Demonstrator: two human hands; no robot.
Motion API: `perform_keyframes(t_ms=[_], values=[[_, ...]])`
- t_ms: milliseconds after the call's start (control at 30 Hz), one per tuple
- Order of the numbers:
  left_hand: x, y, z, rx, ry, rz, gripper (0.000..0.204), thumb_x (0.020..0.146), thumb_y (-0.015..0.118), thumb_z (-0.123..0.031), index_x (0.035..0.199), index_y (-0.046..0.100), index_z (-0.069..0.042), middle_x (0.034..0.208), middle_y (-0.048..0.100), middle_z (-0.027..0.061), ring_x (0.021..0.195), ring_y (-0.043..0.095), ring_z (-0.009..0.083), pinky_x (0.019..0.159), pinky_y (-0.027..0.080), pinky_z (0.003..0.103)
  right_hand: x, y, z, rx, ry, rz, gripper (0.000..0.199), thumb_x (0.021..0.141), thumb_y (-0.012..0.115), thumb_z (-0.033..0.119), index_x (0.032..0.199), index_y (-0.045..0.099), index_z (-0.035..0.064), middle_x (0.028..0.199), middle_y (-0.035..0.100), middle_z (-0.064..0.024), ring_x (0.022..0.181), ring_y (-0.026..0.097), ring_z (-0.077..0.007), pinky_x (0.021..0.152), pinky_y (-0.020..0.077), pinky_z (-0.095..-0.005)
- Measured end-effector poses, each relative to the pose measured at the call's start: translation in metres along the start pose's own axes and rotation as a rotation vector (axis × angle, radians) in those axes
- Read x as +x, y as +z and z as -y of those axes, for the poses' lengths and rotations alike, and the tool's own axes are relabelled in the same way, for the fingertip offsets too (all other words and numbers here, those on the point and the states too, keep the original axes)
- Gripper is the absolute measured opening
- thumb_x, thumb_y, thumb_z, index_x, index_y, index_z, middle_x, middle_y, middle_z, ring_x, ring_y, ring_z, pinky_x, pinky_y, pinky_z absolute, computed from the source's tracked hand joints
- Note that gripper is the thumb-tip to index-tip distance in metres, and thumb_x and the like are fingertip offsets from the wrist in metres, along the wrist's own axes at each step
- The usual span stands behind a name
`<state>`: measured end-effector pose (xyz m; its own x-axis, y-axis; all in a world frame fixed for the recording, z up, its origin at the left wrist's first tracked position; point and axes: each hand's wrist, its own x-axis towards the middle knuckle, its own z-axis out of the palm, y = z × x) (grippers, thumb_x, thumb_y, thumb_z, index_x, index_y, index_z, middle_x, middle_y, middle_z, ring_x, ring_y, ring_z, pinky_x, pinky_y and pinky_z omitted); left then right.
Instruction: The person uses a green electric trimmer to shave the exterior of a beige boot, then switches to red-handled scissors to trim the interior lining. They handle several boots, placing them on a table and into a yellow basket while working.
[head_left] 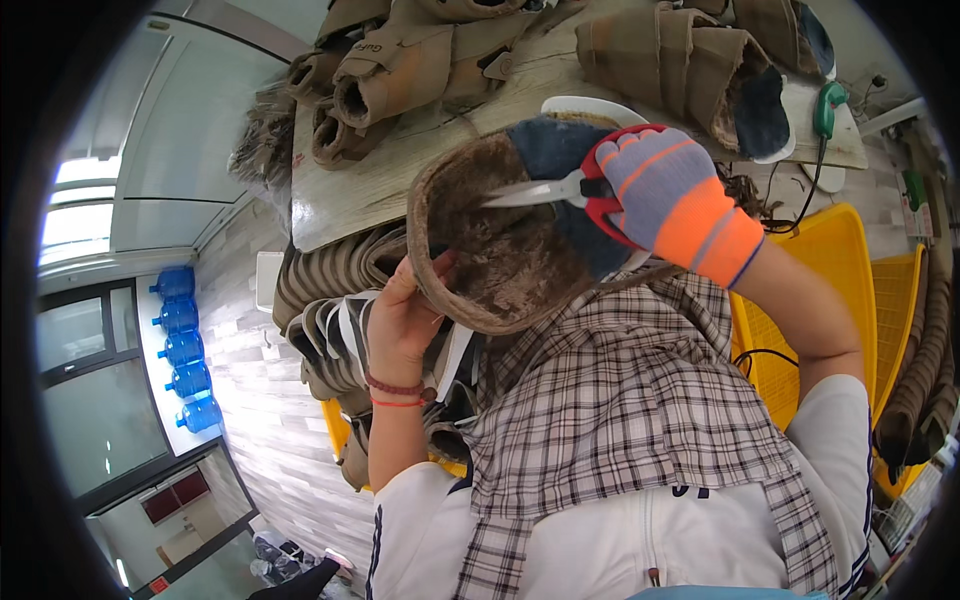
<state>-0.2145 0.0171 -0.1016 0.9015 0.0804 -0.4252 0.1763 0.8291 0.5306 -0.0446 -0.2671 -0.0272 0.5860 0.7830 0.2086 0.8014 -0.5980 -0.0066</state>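
A brown boot upper (500, 265) with a fuzzy pile lining and a dark blue section inside is held up before me, its wide opening facing me. My left hand (400, 310), bare with a bracelet at the wrist, pinches its lower left rim, thumb inside. In a grey and orange glove, my right hand (665, 195) grips the red handles of a pair of scissors (535, 192). The silver blades reach into the opening, over the lining; whether they touch it I cannot tell. Part of a white sole-like edge (590, 108) shows behind the upper.
On the worktable (320, 205) lie several brown boot uppers (400, 75), with more (680, 65) at the far right. A green corded tool (828, 108) hangs near the table's right edge. Stacked boots (335, 265) stand at left, yellow crates (820, 270) at right, blue water bottles (185, 350) by the wall.
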Motion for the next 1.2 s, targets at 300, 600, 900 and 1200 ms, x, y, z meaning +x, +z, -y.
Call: perform_keyframes(t_ms=[300, 600, 900, 1200], values=[[0.0, -0.002, 0.015, -0.074, 0.067, 0.042, 0.033, 0.085, 0.061, -0.014, 0.115, 0.055, -0.003, 0.11, 0.06, 0.0165, 0.103, 0.057, 0.0245, 0.094, 0.045, 0.039, 0.007, 0.022, 0.002, 0.075, 0.032, 0.147, 0.029, 0.073, 0.068, 0.033, 0.092, 0.062, 0.0112, 0.076, 0.062, -0.006, 0.074, 0.06, -0.023, 0.067, 0.0471, -0.0338], [0.006, -0.008, 0.017, -0.181, -0.008, -0.008, 0.033, 0.085, 0.059, -0.009, 0.118, 0.054, -0.004, 0.117, 0.056, 0.0157, 0.113, 0.052, 0.0256, 0.097, 0.044, 0.043, 0.001, 0.012, 0.0, -0.106, -0.231, -0.077, 0.03, 0.074, 0.065, 0.034, 0.092, 0.062, 0.0094, 0.085, 0.061, -0.006, 0.076, 0.058, -0.0225, 0.067, 0.0455, -0.033], [0.01, -0.003, 0.02, -0.111, -0.006, 0.016, 0.032, 0.086, 0.058, -0.01, 0.118, 0.055, -0.005, 0.117, 0.056, 0.0169, 0.113, 0.051, 0.0252, 0.095, 0.045, 0.044, 0.006, 0.012, 0.009, -0.132, -0.256, 0.002, 0.035, 0.073, 0.065, 0.04, 0.087, 0.063, 0.0082, 0.076, 0.061, -0.0044, 0.075, 0.058, -0.0208, 0.065, 0.0456, -0.0327], [0.011, 0.011, 0.02, -0.262, -0.034, 0.006, 0.032, 0.084, 0.052, 0.004, 0.116, 0.051, 0.004, 0.114, 0.056, 0.0211, 0.104, 0.059, 0.021, 0.095, 0.048, 0.033, 0.004, 0.012, 0.009, -0.136, -0.247, 0.027, 0.033, 0.071, 0.065, 0.038, 0.084, 0.062, 0.0079, 0.076, 0.061, -0.0048, 0.076, 0.058, -0.0206, 0.062, 0.0468, -0.0332]])
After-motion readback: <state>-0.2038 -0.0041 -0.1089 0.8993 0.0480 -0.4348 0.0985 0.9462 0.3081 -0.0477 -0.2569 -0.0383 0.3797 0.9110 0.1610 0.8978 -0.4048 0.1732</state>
